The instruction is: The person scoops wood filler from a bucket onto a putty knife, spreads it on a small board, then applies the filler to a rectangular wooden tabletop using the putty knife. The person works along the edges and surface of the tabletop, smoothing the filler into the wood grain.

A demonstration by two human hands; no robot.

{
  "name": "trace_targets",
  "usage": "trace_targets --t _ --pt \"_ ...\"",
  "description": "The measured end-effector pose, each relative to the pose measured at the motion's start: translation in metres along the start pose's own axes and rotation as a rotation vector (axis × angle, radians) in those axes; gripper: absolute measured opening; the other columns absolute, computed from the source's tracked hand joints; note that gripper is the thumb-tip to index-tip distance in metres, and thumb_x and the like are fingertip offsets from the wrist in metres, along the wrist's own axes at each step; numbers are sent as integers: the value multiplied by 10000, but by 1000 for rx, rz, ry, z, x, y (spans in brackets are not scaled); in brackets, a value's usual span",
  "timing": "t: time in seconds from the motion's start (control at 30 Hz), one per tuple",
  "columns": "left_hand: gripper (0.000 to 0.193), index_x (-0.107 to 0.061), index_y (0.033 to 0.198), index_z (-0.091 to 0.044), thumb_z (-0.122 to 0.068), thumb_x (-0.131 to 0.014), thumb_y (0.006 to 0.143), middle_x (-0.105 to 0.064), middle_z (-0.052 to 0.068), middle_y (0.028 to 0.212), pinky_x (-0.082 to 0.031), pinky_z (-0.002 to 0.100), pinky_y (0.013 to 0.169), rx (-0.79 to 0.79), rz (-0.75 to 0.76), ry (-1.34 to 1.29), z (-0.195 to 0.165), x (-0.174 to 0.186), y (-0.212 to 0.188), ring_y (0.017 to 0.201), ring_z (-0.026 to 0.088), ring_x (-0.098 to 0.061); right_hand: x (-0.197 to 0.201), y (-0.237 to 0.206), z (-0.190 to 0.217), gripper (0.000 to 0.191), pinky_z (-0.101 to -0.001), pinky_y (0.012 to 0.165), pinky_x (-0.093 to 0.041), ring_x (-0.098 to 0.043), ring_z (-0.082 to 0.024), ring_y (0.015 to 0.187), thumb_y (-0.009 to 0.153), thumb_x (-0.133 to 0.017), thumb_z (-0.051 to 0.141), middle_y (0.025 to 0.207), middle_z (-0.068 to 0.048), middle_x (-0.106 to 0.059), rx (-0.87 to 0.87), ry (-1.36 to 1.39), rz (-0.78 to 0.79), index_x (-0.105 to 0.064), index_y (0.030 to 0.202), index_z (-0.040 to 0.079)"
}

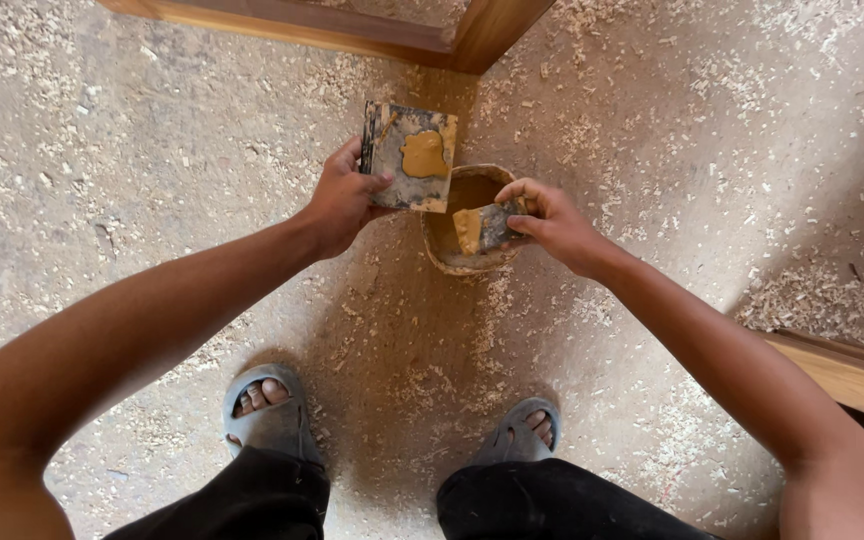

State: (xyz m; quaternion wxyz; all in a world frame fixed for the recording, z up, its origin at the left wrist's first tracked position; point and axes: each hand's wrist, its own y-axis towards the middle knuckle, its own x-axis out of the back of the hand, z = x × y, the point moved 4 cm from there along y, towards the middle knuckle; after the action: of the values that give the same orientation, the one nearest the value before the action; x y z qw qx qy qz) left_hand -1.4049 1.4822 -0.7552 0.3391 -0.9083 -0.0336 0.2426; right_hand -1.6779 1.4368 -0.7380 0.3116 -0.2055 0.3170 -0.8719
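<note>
My left hand [340,200] grips a small square board [410,157] by its left edge; a blob of tan putty [424,154] sits on its dark, smeared face. My right hand [552,222] pinches a small flat scraper [488,228] whose tip is coated with the same tan paste. The scraper hovers over a round bowl [442,258] of putty that rests on the floor, just below the board. Both hands are held close together above the bowl.
The concrete floor [172,150] is strewn with wood shavings. A wooden frame corner [452,40] lies at the top, and a wooden plank [852,375] at the right. My feet in grey sandals [274,420] stand below the bowl.
</note>
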Motion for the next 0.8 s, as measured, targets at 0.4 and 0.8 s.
trace_targets --t 0.4,0.8 --pt "492 -377 1440 -61 59 -405 964 -599 216 1315 -663 451 945 53 124 -23 3 -25 -12 1163 335 -688 -1 -33 46 96 -227 420 -506 -678 -121 612 1024 -635 -34 981 -160 -761 1089 -610 -302 -605 1079 38" --pt "492 -380 1462 -46 50 -410 980 -610 217 1293 -672 434 918 56 115 -12 2 -23 -15 1116 327 -703 -6 -44 45 265 -283 659 -650 -769 -231 886 914 -616 -108 1207 -135 -727 1241 -816 -246 -559 1122 46"
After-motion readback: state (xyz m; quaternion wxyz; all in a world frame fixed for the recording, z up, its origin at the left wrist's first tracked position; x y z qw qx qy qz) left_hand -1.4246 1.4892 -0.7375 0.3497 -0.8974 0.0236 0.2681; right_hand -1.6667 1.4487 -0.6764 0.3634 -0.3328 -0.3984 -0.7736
